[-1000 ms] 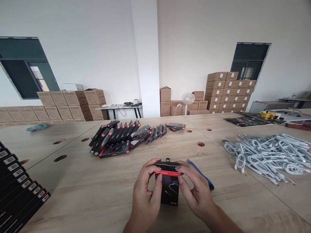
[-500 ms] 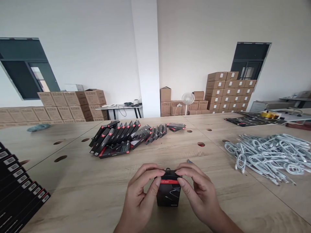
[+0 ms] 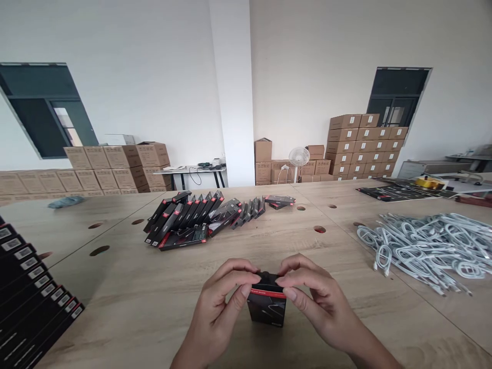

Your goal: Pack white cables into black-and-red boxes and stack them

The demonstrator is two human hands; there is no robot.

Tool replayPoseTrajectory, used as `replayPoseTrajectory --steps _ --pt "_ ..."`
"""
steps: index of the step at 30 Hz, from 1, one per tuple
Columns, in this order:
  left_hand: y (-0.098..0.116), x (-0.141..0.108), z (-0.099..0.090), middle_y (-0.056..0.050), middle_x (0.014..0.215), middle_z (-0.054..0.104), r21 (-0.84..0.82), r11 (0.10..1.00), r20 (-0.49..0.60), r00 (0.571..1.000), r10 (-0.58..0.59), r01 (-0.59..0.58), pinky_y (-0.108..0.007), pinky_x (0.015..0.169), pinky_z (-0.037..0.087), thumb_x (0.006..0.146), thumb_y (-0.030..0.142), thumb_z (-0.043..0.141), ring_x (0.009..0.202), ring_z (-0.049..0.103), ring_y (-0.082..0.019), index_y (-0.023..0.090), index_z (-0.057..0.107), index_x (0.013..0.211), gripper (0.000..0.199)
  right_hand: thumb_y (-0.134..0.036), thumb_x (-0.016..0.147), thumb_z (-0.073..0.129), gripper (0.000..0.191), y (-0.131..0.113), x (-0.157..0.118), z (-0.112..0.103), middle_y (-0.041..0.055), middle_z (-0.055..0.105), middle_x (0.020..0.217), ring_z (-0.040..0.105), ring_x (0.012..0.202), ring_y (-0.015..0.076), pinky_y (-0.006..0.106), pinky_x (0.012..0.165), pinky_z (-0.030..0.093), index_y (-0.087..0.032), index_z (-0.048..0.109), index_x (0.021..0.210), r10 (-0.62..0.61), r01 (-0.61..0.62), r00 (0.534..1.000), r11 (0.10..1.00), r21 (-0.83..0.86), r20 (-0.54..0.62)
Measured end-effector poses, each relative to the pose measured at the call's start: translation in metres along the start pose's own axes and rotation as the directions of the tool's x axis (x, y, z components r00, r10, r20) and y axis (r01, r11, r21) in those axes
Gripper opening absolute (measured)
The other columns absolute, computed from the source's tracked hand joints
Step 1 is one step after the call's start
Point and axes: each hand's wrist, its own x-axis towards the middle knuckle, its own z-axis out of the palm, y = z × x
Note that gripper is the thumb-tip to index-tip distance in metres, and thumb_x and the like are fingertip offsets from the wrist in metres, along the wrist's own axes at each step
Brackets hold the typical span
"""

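Together | hands (image 3: 221, 305) pinch red-banded black box (image 3: 268, 311) | wood-grain tabletop (image 3: 154, 297) | looped cables (image 3: 426, 251)

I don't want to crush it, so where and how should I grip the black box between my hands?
Best, I'd judge, by its two side edges below the red band, from left and right. The black box looks roughly upright, with those edges exposed; the left hand and right hand are at its top.

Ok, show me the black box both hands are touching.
The upright black rectangular box with a red stripe, between the left hand and the right hand; the black boxes lined up at left and those grouped further back are untouched.
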Motion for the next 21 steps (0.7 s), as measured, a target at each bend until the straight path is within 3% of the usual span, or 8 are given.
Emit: replayPoseTrajectory --steps 3,11,16,21 --pt "0.000 0.000 -0.004 -0.006 0.113 0.067 -0.030 0.999 0.030 0.999 -0.021 0.022 -0.030 0.091 0.052 0.098 0.022 0.053 0.106 0.065 -0.019 0.030 0.074 0.107 0.024 -0.020 0.097 0.059 0.020 0.001 0.000 -0.001 0.0051 0.068 0.112 0.066 0.106 0.0178 0.030 0.091 0.053 -0.029 0.072 0.108 0.000 0.000 1.000 1.000 -0.002 0.024" --pt "-0.004 0.001 -0.001 -0.005 0.116 0.065 -0.080 0.990 0.047 0.993 -0.109 0.112 -0.030 0.095 0.048 0.101 0.027 0.049 0.111 0.062 -0.019 0.031 0.073 0.109 0.025 -0.027 0.098 0.058 0.015 0.006 0.000 0.006 0.0049 0.071 0.107 0.069 0.101 0.0185 0.030 0.087 0.055 -0.029 0.073 0.104 0.042 -0.040 0.997 0.999 0.021 -0.059" --pt "-0.010 0.000 0.005 -0.004 0.119 0.064 -0.098 0.987 -0.009 0.992 -0.129 0.128 -0.030 0.101 0.044 0.102 0.029 0.047 0.115 0.060 -0.017 0.030 0.072 0.110 0.026 -0.029 0.098 0.061 0.013 0.009 0.003 0.006 0.0033 0.071 0.107 0.069 0.102 0.0168 0.028 0.089 0.055 -0.029 0.074 0.100 0.082 -0.077 0.993 0.995 0.058 -0.084" --pt "-0.012 0.000 0.011 -0.005 0.119 0.063 -0.139 0.979 -0.039 0.987 -0.157 0.150 -0.031 0.103 0.043 0.102 0.030 0.046 0.116 0.059 -0.018 0.027 0.072 0.107 0.027 -0.028 0.097 0.061 0.013 0.010 0.003 -0.001 0.0056 0.071 0.110 0.069 0.105 0.0187 0.031 0.091 0.056 -0.027 0.073 0.103 0.034 -0.034 0.999 0.999 -0.010 -0.008"
